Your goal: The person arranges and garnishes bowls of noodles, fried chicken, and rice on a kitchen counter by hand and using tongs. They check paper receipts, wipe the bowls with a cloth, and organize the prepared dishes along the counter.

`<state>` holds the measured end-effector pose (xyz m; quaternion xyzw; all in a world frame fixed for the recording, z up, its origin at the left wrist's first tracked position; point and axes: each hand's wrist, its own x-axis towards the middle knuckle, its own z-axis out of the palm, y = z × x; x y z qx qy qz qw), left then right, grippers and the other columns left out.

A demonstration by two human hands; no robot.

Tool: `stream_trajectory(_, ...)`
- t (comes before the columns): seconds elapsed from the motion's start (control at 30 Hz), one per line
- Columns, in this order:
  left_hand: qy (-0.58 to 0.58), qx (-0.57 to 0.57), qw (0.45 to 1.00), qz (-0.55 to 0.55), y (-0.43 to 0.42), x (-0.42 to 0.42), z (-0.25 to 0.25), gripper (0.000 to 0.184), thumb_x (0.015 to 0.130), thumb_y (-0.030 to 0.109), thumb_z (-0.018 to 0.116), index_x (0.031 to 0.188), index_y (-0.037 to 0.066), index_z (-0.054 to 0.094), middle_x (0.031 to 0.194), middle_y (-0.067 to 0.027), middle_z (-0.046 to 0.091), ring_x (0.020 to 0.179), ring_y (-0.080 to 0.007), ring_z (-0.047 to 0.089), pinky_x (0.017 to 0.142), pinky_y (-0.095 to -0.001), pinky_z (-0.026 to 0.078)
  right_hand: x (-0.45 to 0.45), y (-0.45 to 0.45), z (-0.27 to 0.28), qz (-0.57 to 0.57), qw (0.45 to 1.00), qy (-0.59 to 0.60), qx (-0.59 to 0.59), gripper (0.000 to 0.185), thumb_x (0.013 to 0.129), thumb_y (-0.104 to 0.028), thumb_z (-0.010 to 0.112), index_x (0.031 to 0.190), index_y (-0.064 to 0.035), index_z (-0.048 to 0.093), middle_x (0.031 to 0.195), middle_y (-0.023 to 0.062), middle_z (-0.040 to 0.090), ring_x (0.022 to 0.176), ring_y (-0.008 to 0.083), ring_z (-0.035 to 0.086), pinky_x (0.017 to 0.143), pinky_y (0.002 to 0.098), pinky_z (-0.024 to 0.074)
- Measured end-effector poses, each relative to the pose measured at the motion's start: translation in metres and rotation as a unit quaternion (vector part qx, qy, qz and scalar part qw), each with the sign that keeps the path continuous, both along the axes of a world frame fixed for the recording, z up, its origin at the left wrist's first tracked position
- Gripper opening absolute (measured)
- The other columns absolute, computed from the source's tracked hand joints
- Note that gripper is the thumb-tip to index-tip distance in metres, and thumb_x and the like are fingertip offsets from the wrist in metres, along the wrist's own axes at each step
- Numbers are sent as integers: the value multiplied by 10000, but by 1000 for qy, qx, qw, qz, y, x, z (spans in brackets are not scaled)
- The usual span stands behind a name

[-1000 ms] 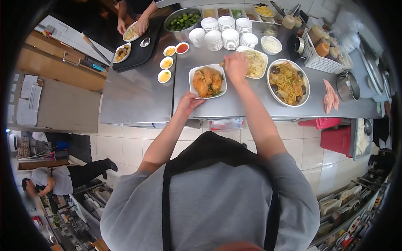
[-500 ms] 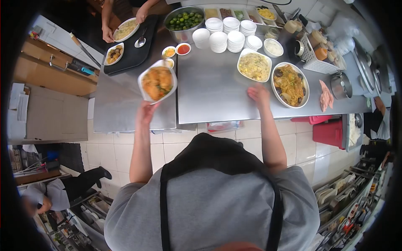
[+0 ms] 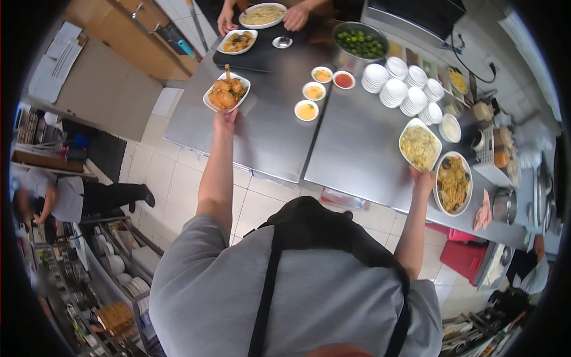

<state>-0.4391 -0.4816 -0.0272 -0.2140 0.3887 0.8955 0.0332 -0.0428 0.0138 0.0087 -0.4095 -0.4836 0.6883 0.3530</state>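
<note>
My left hand (image 3: 225,120) is closed on the near rim of a square white dish (image 3: 207,101). In it sits fried chicken (image 3: 226,95) with a bone sticking up and some greens beside it. This dish is over the left steel table, near the black tray. At the right, my right hand (image 3: 423,180) grips the near end of a white dish (image 3: 402,159) of yellow fried rice (image 3: 419,143); its fingertips are partly hidden under the rim. A large oval bowl (image 3: 439,199) of noodles (image 3: 453,183) stands just right of that hand.
Three small sauce bowls (image 3: 307,110) and a red sauce bowl (image 3: 344,80) stand between the dishes. Stacked white saucers (image 3: 394,93) and a pot of limes (image 3: 357,58) are behind. Another person's hands (image 3: 295,19) hold an oval plate at the black tray (image 3: 262,60).
The view has turned left. My left hand has carried the chicken dish leftward, away from the sauce bowls. My right hand has moved onto the fried rice dish's near edge.
</note>
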Motion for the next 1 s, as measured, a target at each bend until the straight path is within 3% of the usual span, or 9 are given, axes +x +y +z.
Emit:
stream_trajectory(0.07,36,-7,999,-11,1,-6,-5,359,809,56,414,1144,-63,362,1095,-227,456,919,-333,541,719,-349,546,-2,-21,16,35,999,-11,0,269,817,-32,398,1042,115,421,974,221,552,789,305,617,676,336,550)
stream_trajectory(0.27,-80,-14,996,45,-18,37,31,467,830,210,462,1222,-1,321,1242,-238,326,1081,-347,439,841,-410,453,-74,-109,61,276,961,-36,-8,274,858,-73,411,1104,40,449,987,165,572,799,244,620,664,313,545)
stream_trajectory(0.5,-27,-100,993,57,-81,124,34,571,821,171,488,1311,64,216,1259,-200,332,1092,-329,437,865,-423,441,-201,-224,47,506,858,-73,-52,293,837,-55,425,1115,29,462,1001,152,569,798,232,622,638,300,550)
stream_trajectory(0.63,-9,-161,984,73,-102,156,53,555,826,133,464,1320,71,218,1223,-200,391,1068,-305,471,859,-420,447,-257,-252,16,567,818,-90,21,287,832,-45,424,1106,34,454,985,162,570,786,228,625,636,297,554)
stream_trajectory(0.7,-15,-194,978,73,-99,167,72,534,828,100,449,1318,75,238,1235,-198,385,1075,-306,466,857,-411,448,-276,-255,16,587,800,-92,-82,295,842,-81,453,1115,31,444,980,150,568,797,223,622,667,299,547)
stream_trajectory(0.83,9,-195,979,57,-101,168,79,532,827,104,463,1313,77,247,1228,-195,398,1060,-300,481,853,-404,451,-300,-248,1,618,773,-72,-126,337,833,-192,520,1124,-29,472,1049,99,555,861,166,594,766,277,490)
stream_trajectory(0.9,27,-218,975,36,-89,158,78,532,825,126,489,1304,75,262,1210,-192,423,1038,-293,499,849,-397,453,-290,-243,8,628,777,-36,-40,378,802,-221,571,1132,-60,485,1066,87,554,873,145,579,759,270,472)
stream_trajectory(0.97,47,-254,966,-1,-61,150,86,488,836,152,494,1280,64,314,1189,-176,454,1040,-298,506,840,-398,449,-278,-224,14,635,738,-120,194,451,757,-231,628,1156,-78,482,1105,100,545,911,143,563,753,280,467)
stream_trajectory(1.0,43,-277,959,-39,-51,140,83,501,835,181,508,1286,80,313,1210,-171,444,1045,-293,504,845,-400,439,-274,-195,20,609,757,-125,200,451,757,-231,628,1156,-78,482,1105,100,545,911,143,563,753,280,467)
